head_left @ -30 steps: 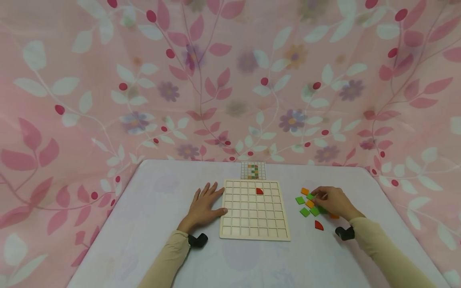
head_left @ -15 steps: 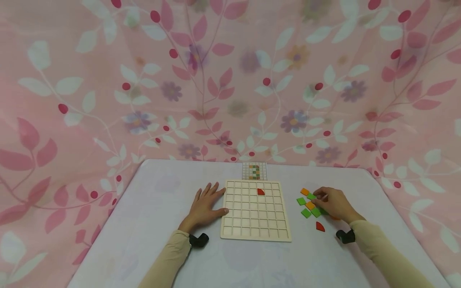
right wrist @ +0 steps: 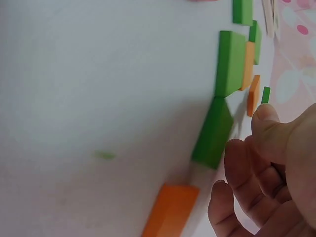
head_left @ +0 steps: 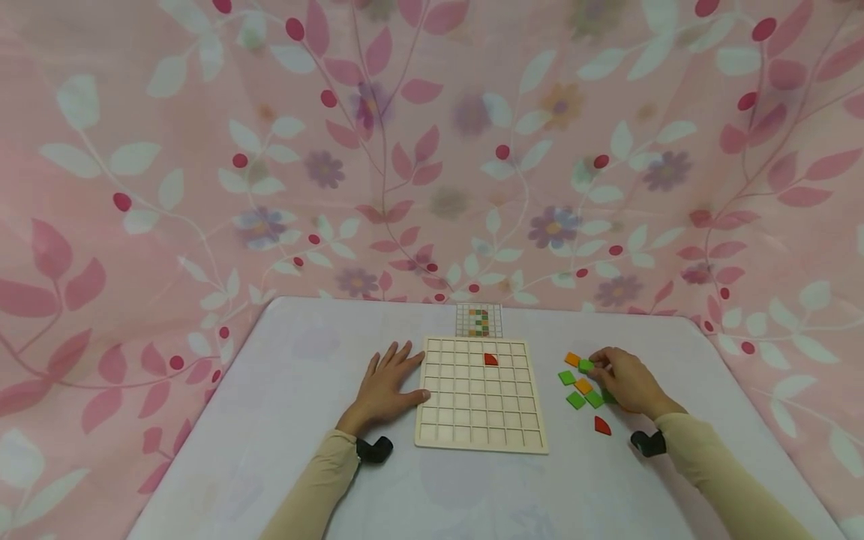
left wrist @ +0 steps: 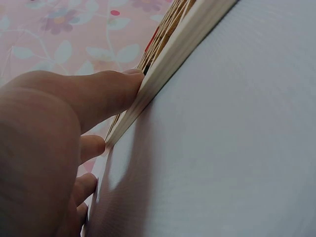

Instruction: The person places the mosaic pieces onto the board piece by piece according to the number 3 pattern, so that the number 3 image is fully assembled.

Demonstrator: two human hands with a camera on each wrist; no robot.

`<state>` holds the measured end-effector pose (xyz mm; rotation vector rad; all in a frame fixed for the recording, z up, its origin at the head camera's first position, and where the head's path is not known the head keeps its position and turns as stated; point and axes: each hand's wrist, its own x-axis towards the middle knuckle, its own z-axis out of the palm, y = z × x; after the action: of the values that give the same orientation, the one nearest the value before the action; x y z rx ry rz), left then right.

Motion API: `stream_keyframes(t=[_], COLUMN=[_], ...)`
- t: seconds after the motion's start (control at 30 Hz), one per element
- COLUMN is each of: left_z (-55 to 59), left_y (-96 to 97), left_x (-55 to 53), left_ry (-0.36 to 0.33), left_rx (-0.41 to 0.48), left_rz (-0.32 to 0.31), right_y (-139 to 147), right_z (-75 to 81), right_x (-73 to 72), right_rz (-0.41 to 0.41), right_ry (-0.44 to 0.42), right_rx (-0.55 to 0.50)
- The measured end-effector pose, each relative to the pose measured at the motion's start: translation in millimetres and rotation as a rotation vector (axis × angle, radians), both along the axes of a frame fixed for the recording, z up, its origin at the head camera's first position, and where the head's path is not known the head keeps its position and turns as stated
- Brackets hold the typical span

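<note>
A pale wooden grid board (head_left: pixel 481 420) lies mid-table with a red quarter-circle tile (head_left: pixel 490 360) in one upper cell. My left hand (head_left: pixel 385 390) rests at the board's left side, fingers spread. Its thumb (left wrist: pixel 111 91) touches the board's rim in the left wrist view. To the right, my right hand (head_left: pixel 628 379) pinches a green square tile (right wrist: pixel 265 95) between thumb and fingers, at the far side of a loose group of tiles. Around it lie other green tiles (head_left: pixel 575 400), orange tiles (head_left: pixel 583 385) and a second red quarter-circle tile (head_left: pixel 602 426). The palm hides some tiles in the head view.
A small pattern card (head_left: pixel 462 321) with a coloured grid lies just behind the board. The white-covered table (head_left: pixel 324 337) meets a pink floral curtain (head_left: pixel 432 165) at the back. A black wrist camera (head_left: pixel 648 443) sits on the right wrist.
The right hand has taken hold of the green tile and lifted it slightly among the others. The left hand stays at the board's edge. The head view shifts slightly.
</note>
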<state>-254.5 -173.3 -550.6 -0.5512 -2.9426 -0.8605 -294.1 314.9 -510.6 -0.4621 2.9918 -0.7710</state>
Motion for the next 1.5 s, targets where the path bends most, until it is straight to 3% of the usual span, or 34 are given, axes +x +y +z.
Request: stream_keyframes(t=[0.7, 1.3, 1.5], left_z=[0.5, 0.3, 1.9], left_y=[-5.0, -2.5, -0.7], left_x=[5.8, 1.5, 0.7], left_ry=[-0.006, 0.002, -0.008], left_rx=[0.022, 0.01, 0.006], left_rz=[0.017, 0.012, 0.003], right_y=[-56.7, -117.7, -136.4], right_z=[9.7, 11.2, 12.8], right_x=[-7.7, -26.7, -28.0], right_rz=[0.089, 0.104, 0.118], right_ry=[0.099, 0.081, 0.001], right_rx=[-0.061, -0.088, -0.106])
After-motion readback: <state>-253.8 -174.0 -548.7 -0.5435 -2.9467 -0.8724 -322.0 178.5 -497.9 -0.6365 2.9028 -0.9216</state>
